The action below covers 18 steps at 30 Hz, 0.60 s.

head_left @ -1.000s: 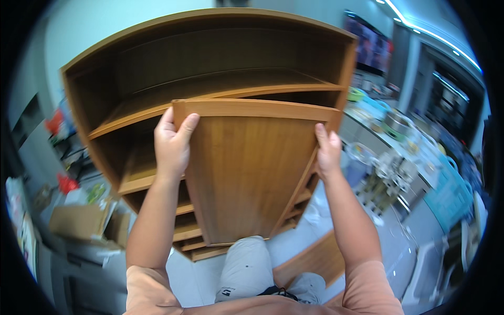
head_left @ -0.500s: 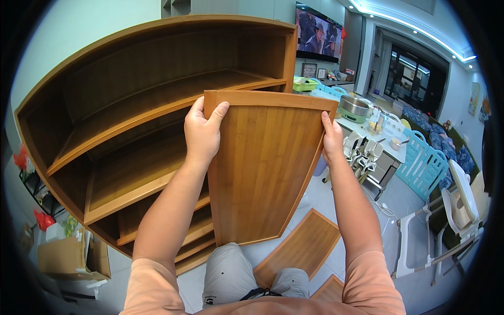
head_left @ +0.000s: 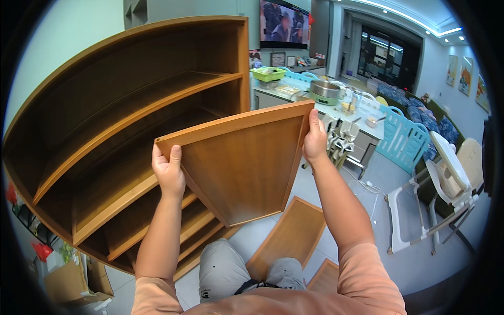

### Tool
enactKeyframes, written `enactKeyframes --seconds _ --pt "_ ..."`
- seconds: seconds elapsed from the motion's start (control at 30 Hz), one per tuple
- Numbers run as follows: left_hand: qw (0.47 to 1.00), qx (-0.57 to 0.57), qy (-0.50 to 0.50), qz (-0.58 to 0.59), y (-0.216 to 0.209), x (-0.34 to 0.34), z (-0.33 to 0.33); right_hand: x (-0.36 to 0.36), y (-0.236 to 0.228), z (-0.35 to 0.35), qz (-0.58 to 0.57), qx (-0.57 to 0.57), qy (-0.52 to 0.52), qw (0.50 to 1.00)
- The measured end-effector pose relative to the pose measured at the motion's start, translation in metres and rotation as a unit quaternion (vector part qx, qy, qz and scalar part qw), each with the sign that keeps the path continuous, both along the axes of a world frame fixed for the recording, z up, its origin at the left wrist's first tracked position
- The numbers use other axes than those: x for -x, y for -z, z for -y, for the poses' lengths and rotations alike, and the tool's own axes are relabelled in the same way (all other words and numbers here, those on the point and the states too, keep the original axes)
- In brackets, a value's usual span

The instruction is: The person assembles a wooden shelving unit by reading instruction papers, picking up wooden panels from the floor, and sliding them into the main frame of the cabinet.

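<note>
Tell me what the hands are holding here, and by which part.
Both hold one flat brown wooden shelf board: the left hand grips its upper left corner, the right hand its upper right edge.

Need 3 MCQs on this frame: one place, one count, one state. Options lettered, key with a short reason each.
1. Where is the brown wooden shelf board?
A. on the floor
B. held up before the tall wooden bookcase
C. on the white table

2. How many hands grip it?
A. none
B. one
C. two

3. The bookcase shelves are:
A. bare
B. full of books
C. stacked with plates

Key: 1 B, it is raised in front of the case. 2 C, left hand and right hand clasp opposite edges. 3 A, nothing shows on them.
</note>
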<state>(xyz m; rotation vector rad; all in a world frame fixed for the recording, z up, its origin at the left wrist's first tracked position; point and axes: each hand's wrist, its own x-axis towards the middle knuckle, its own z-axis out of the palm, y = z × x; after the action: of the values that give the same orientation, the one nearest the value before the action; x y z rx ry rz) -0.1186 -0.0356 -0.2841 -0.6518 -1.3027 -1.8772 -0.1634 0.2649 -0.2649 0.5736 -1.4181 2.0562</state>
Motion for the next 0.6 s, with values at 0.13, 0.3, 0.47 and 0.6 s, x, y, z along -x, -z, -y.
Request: enactKeyframes --seconds 0.13,0.3,0.47,0.6 --pt "1.0 -0.019 -0.001 0.002 0.015 0.008 -0.007 -0.001 0.009 -0.007 0.016 0.009 0.091 0.996" --pt "0.997 -0.065 0.024 0.042 0.033 0.013 -0.016 -0.044 0.005 -0.016 -0.025 -0.156 0.107 0.982" --pt "0.983 -0.161 0.016 0.089 0.05 0.02 -0.021 -0.064 0.03 -0.014 -0.116 -0.141 0.197 0.963" --pt "0.975 -0.187 0.022 0.116 0.04 0.021 -0.035 -0.074 0.029 -0.013 -0.117 -0.168 0.263 0.943"
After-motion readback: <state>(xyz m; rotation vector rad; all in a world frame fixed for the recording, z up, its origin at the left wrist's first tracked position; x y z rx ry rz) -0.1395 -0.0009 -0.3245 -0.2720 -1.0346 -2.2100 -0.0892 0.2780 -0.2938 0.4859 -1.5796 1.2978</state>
